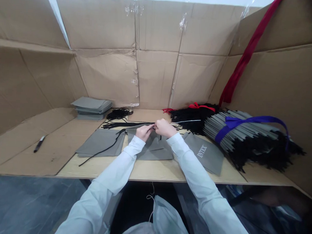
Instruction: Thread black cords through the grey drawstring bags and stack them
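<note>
A grey fabric pouch (154, 152) lies in front of me, its top edge lifted and creased. My left hand (144, 131) and my right hand (164, 128) meet at this edge, both with fingers pinched on it. Something small and dark shows between the fingertips, too small to name. A short black end hangs below my right hand. Left of the pouch lie flat grey pouches (100, 144) with a black cord (106, 147) across them. To the right is a grey pouch printed INTEX (205, 152). A thin pale rod (188, 121) sticks out beyond my right hand.
Behind my hands lie loose black cords (116, 125) and a cord heap (120, 113), beside stacked grey pouches (91, 105). At right are a red-tied black cord bundle (192, 113) and a purple-tied pouch bundle (238, 129). A marker (39, 144) lies left. Cardboard walls (155, 72) surround the table.
</note>
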### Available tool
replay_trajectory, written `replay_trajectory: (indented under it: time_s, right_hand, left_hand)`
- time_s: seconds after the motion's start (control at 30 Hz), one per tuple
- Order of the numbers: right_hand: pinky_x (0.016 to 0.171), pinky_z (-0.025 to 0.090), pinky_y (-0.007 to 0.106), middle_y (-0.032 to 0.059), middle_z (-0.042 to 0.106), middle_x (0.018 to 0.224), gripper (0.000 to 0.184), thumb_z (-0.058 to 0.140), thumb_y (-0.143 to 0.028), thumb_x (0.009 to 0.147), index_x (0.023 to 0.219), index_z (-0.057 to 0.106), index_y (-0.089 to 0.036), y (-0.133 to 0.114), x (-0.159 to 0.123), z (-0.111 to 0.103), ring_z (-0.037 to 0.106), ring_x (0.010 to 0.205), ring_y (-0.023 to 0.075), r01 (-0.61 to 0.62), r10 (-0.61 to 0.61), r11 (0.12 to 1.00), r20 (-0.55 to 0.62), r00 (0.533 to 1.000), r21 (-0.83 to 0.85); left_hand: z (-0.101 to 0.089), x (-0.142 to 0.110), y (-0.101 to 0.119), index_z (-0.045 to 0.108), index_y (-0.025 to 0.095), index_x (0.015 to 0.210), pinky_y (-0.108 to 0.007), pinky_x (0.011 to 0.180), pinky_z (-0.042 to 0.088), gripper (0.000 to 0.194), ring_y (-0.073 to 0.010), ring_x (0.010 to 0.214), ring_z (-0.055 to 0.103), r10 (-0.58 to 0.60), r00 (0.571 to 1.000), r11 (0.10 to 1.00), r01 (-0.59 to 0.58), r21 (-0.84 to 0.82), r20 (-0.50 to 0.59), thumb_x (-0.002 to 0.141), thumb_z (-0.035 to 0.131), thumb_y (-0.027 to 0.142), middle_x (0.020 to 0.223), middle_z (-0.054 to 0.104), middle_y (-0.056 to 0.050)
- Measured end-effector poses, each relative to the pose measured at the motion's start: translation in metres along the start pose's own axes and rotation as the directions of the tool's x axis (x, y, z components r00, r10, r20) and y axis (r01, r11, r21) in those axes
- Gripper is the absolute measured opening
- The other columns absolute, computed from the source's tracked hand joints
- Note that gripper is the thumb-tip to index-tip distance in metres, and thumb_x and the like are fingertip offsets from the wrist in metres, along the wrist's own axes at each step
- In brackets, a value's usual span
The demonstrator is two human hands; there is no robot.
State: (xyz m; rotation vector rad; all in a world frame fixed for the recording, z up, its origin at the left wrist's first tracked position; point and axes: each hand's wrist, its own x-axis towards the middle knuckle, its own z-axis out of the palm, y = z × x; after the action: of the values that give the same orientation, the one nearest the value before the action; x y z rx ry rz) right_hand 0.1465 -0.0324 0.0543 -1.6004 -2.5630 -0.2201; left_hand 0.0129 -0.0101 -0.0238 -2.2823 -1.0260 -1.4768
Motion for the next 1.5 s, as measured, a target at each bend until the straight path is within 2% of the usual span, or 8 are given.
replay_trajectory:
  time_s: [0.3, 0.37, 0.47, 0.57, 0.73, 0.83, 1.13, 1.5]
  right_hand:
    - [0.074, 0.030, 0.028, 0.0127, 0.057, 0.082, 0.041, 0.027, -0.034, 0.081, 0.080, 0.060, -0.011, 0.023, -0.011, -0.009, 0.049, 0.079, 0.0167, -0.161, 0.158, 0.987, -0.309, 0.938, 0.017]
    - [0.078, 0.027, 0.035, 0.0121, 0.057, 0.080, 0.043, 0.025, -0.036, 0.081, 0.077, 0.060, -0.011, 0.041, -0.017, -0.009, 0.046, 0.084, 0.0195, -0.314, 0.318, 0.945, -0.489, 0.812, 0.093]
    - [0.078, 0.028, 0.041, 0.0142, 0.054, 0.092, 0.042, 0.026, -0.038, 0.080, 0.077, 0.059, -0.012, 0.068, -0.023, -0.005, 0.042, 0.092, 0.0234, -0.450, 0.547, 0.829, -0.651, 0.527, 0.332]
    - [0.073, 0.036, 0.036, 0.0117, 0.055, 0.084, 0.035, 0.033, -0.039, 0.077, 0.076, 0.056, -0.012, 0.088, -0.020, 0.004, 0.048, 0.082, 0.0193, -0.280, 0.679, 0.727, -0.592, 0.434, 0.627]
    - [0.052, 0.045, 0.022, -0.0025, 0.050, 0.061, 0.023, 0.043, -0.037, 0.072, 0.079, 0.047, -0.016, 0.097, -0.004, 0.016, 0.053, 0.053, 0.0080, 0.364, 0.823, 0.170, -0.335, 0.458, 0.916]
    - [0.053, 0.048, 0.022, -0.0048, 0.050, 0.057, 0.023, 0.048, -0.037, 0.070, 0.076, 0.043, -0.016, 0.096, 0.000, 0.020, 0.055, 0.051, 0.0067, 0.532, 0.853, 0.009, -0.284, 0.438, 0.847]
    - [0.065, 0.051, 0.028, -0.0056, 0.050, 0.053, 0.020, 0.047, -0.034, 0.072, 0.069, 0.044, -0.015, 0.098, 0.003, 0.025, 0.057, 0.053, 0.0065, 0.624, 0.883, -0.041, -0.264, 0.388, 0.780]
    - [0.048, 0.048, 0.019, 0.0008, 0.059, 0.061, 0.023, 0.048, -0.037, 0.070, 0.073, 0.048, -0.014, 0.043, 0.017, 0.039, 0.059, 0.056, 0.0096, 0.310, 0.602, -0.104, -0.188, 0.776, 0.945]
  left_hand:
    - [-0.016, 0.013, 0.000, 0.054, 0.019, 0.095, -0.022, 0.069, 0.045, 0.025, -0.0112, 0.072, 0.060, -0.110, 0.990, 0.991, 0.116, -0.062, 0.089, 0.071, 0.051, 0.023, 0.079, 0.065, -0.001]
    - [-0.017, 0.013, -0.003, 0.054, 0.019, 0.096, -0.022, 0.071, 0.045, 0.026, -0.0112, 0.073, 0.060, -0.138, 0.988, 0.988, 0.143, -0.065, 0.072, 0.070, 0.052, 0.023, 0.078, 0.065, -0.001]
    - [-0.018, 0.012, -0.007, 0.054, 0.018, 0.095, -0.021, 0.070, 0.044, 0.026, -0.0111, 0.071, 0.060, -0.157, 0.987, 0.986, 0.159, -0.054, 0.041, 0.070, 0.052, 0.024, 0.076, 0.065, -0.001]
    - [-0.018, 0.012, -0.010, 0.054, 0.018, 0.094, -0.021, 0.069, 0.044, 0.025, -0.0110, 0.070, 0.060, -0.168, 0.985, 0.984, 0.170, -0.044, 0.036, 0.070, 0.052, 0.025, 0.076, 0.065, -0.001]
    - [-0.017, 0.012, -0.012, 0.054, 0.019, 0.093, -0.022, 0.069, 0.044, 0.026, -0.0119, 0.071, 0.060, -0.225, 0.973, 0.973, 0.227, -0.040, 0.054, 0.068, 0.055, 0.023, 0.075, 0.065, -0.001]
    - [-0.015, 0.012, -0.011, 0.055, 0.019, 0.090, -0.023, 0.069, 0.045, 0.024, -0.0123, 0.070, 0.060, -0.229, 0.967, 0.968, 0.238, -0.082, 0.110, 0.066, 0.056, 0.025, 0.074, 0.065, 0.000]
    - [-0.009, 0.009, -0.007, 0.058, 0.019, 0.085, -0.026, 0.068, 0.045, 0.025, -0.0134, 0.068, 0.061, -0.279, 0.935, 0.922, 0.325, -0.212, 0.220, 0.062, 0.060, 0.027, 0.069, 0.065, 0.000]
    - [-0.012, 0.014, -0.005, 0.060, 0.015, 0.080, -0.025, 0.063, 0.046, 0.025, -0.0145, 0.064, 0.060, -0.481, 0.848, 0.771, 0.531, -0.352, 0.224, 0.057, 0.063, 0.024, 0.066, 0.065, -0.003]
